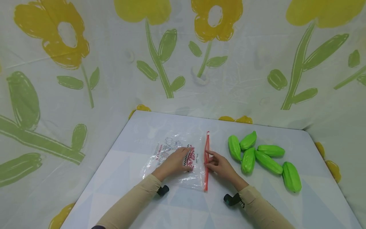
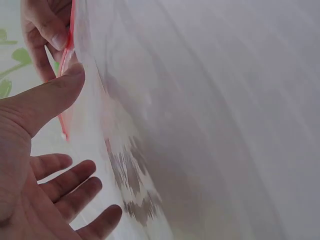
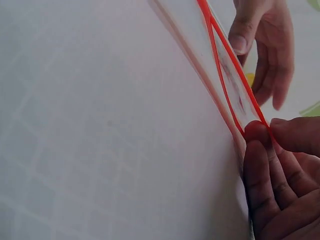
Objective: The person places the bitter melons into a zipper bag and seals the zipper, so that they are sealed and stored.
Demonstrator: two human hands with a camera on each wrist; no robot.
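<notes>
A clear zip bag (image 1: 178, 183) with red and black print lies flat on the table, its red zip edge (image 1: 206, 179) toward the right. My right hand (image 1: 218, 163) pinches that edge between thumb and fingers. In the right wrist view, the two red strips (image 3: 227, 100) of the zip stand apart near the right fingertips (image 3: 257, 132). Over the printed middle of the bag is my left hand (image 1: 175, 162), its thumb and fingers spread. Nothing lies between them in the left wrist view, where the left thumb (image 2: 55, 97) is close to the bag's mouth.
Several bright green, ridged fruits shaped like star fruit (image 1: 248, 160) lie on the table (image 1: 120, 178) to the right of the bag. White cloth (image 1: 246, 70) with yellow flowers hangs behind and beside the table. Each wrist carries a small black camera (image 1: 230, 199).
</notes>
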